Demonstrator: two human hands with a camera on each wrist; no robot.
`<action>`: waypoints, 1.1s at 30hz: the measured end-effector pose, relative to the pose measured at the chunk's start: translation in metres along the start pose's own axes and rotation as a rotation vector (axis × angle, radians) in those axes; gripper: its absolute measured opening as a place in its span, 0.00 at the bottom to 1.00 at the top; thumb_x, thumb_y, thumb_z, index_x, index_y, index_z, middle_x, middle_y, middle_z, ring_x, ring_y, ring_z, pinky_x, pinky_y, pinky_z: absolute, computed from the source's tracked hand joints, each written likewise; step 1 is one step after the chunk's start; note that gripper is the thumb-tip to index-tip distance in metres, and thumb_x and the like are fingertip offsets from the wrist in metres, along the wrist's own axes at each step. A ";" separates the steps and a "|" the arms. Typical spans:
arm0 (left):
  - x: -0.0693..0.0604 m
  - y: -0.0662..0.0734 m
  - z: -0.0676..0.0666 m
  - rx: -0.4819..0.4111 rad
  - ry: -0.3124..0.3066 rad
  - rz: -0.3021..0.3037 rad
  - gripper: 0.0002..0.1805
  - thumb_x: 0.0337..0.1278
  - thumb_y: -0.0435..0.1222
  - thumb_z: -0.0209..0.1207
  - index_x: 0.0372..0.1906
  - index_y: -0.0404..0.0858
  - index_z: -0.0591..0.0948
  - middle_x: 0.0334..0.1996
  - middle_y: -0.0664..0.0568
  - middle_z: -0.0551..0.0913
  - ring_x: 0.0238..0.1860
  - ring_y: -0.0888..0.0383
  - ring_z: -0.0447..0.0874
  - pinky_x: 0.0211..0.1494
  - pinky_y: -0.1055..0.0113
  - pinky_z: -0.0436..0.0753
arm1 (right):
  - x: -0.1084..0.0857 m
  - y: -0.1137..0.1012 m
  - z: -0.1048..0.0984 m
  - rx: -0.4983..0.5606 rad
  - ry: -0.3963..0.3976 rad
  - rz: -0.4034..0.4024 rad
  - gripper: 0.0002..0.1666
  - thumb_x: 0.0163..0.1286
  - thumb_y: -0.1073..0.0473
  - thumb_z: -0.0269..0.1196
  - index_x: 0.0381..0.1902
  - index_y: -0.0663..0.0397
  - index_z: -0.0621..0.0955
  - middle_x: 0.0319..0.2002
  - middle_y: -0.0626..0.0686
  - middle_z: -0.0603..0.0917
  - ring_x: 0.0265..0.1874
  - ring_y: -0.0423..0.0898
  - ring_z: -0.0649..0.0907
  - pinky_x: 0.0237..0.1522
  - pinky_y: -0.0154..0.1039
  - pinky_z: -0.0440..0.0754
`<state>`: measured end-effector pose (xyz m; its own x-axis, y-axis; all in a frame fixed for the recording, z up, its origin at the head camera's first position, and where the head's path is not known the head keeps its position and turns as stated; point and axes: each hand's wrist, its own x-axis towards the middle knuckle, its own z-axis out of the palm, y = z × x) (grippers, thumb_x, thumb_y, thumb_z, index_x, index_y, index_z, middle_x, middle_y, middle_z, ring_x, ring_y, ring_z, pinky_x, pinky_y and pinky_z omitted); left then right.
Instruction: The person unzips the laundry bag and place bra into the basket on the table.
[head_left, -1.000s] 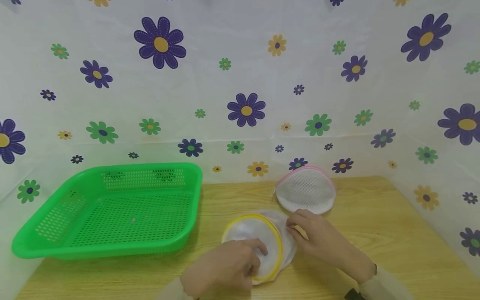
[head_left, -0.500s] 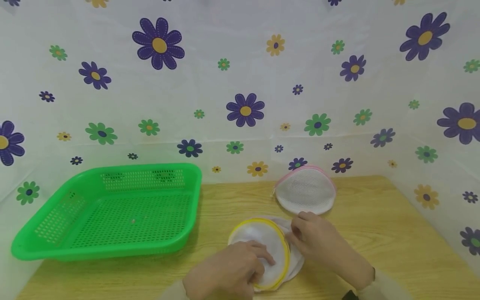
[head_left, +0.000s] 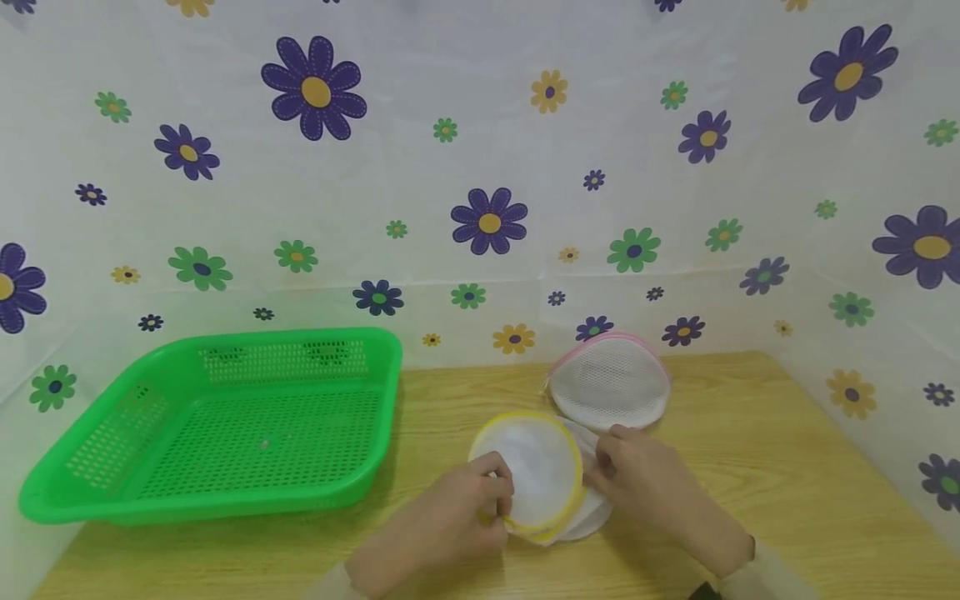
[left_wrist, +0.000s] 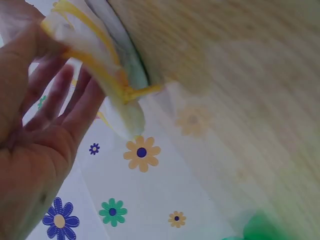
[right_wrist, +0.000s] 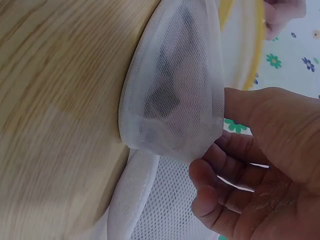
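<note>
A round white mesh laundry bag (head_left: 534, 471) with yellow trim sits on the table in front of me. My left hand (head_left: 467, 510) pinches its near-left yellow edge between thumb and fingers; a yellow zipper tab (left_wrist: 142, 93) sticks out in the left wrist view. On the far side, the thumb and fingers of my right hand (head_left: 651, 492) pinch the bag's white mesh side (right_wrist: 172, 95). Something dark shows through that mesh, too unclear to name. Just beyond my right hand lies a second white mesh laundry bag (head_left: 611, 385) with pink trim.
A green plastic basket (head_left: 225, 503) with perforated walls stands on the left of the wooden table (head_left: 757, 467). Behind and at the sides hangs a white flower-printed sheet (head_left: 420, 167).
The yellow-trimmed bag has shifted right, and its yellow face now tips up. My left hand has gone from laying a finger on that face to pinching its edge. My right hand keeps its pinch.
</note>
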<state>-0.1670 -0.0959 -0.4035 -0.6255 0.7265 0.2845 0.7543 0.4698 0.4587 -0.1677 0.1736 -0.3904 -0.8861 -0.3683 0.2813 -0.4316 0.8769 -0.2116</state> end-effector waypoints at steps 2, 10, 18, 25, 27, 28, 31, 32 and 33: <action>-0.003 -0.002 0.001 -0.084 0.081 -0.027 0.10 0.42 0.25 0.63 0.25 0.43 0.76 0.36 0.58 0.75 0.34 0.67 0.74 0.40 0.79 0.78 | -0.001 0.002 -0.002 -0.007 -0.004 0.016 0.13 0.57 0.54 0.76 0.26 0.47 0.81 0.25 0.42 0.75 0.22 0.35 0.68 0.23 0.29 0.69; -0.004 0.010 0.008 -0.574 0.372 -0.410 0.09 0.55 0.22 0.55 0.31 0.40 0.78 0.43 0.49 0.79 0.54 0.56 0.85 0.58 0.68 0.84 | -0.005 0.008 -0.003 -0.050 0.032 0.035 0.15 0.55 0.53 0.77 0.24 0.47 0.80 0.23 0.42 0.75 0.21 0.35 0.68 0.22 0.29 0.68; -0.004 0.021 0.004 -0.875 0.551 -0.801 0.14 0.67 0.34 0.48 0.45 0.29 0.79 0.51 0.39 0.82 0.48 0.53 0.86 0.51 0.64 0.88 | -0.007 0.014 -0.005 -0.035 -0.014 0.077 0.14 0.56 0.54 0.77 0.26 0.48 0.81 0.25 0.43 0.78 0.23 0.36 0.71 0.24 0.30 0.71; -0.010 0.019 0.007 -1.305 0.499 -0.865 0.29 0.74 0.37 0.41 0.71 0.21 0.61 0.63 0.35 0.74 0.66 0.43 0.78 0.71 0.55 0.76 | -0.007 0.016 -0.007 -0.036 -0.007 0.076 0.14 0.56 0.57 0.77 0.24 0.48 0.79 0.24 0.43 0.75 0.22 0.37 0.70 0.23 0.31 0.69; -0.012 0.017 0.009 -1.315 0.456 -0.890 0.30 0.72 0.36 0.42 0.71 0.21 0.60 0.62 0.34 0.75 0.66 0.43 0.79 0.69 0.54 0.78 | -0.006 0.016 -0.008 -0.041 0.002 0.072 0.14 0.56 0.57 0.77 0.23 0.48 0.79 0.23 0.43 0.75 0.22 0.37 0.69 0.23 0.31 0.69; -0.014 0.017 0.009 -1.295 0.426 -0.902 0.29 0.71 0.36 0.43 0.68 0.20 0.62 0.60 0.35 0.77 0.63 0.43 0.82 0.68 0.54 0.80 | -0.006 0.016 -0.009 -0.047 0.006 0.070 0.14 0.56 0.58 0.77 0.23 0.48 0.79 0.23 0.43 0.75 0.22 0.37 0.69 0.23 0.32 0.69; -0.020 0.018 0.011 -1.215 0.276 -0.923 0.24 0.69 0.38 0.46 0.60 0.22 0.68 0.51 0.36 0.82 0.53 0.47 0.88 0.58 0.54 0.86 | -0.005 0.016 -0.010 -0.052 0.006 0.073 0.13 0.55 0.58 0.77 0.24 0.49 0.80 0.23 0.44 0.75 0.22 0.38 0.69 0.23 0.32 0.69; -0.022 0.018 0.011 -1.175 0.211 -0.926 0.23 0.69 0.39 0.47 0.56 0.23 0.70 0.48 0.37 0.84 0.48 0.48 0.90 0.53 0.54 0.88 | -0.005 0.016 -0.011 -0.053 0.006 0.073 0.13 0.55 0.58 0.77 0.24 0.49 0.80 0.23 0.44 0.75 0.21 0.38 0.69 0.22 0.32 0.69; -0.024 0.019 0.010 -1.135 0.141 -0.920 0.22 0.69 0.40 0.48 0.55 0.24 0.72 0.45 0.41 0.85 0.44 0.50 0.91 0.50 0.55 0.89 | -0.005 0.016 -0.011 -0.055 0.008 0.073 0.13 0.55 0.59 0.77 0.24 0.50 0.80 0.23 0.44 0.75 0.21 0.38 0.69 0.22 0.32 0.69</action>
<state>-0.1353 -0.0994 -0.4101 -0.8528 0.3105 -0.4199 -0.4285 0.0436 0.9025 -0.1679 0.1932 -0.3848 -0.9133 -0.3007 0.2747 -0.3562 0.9168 -0.1804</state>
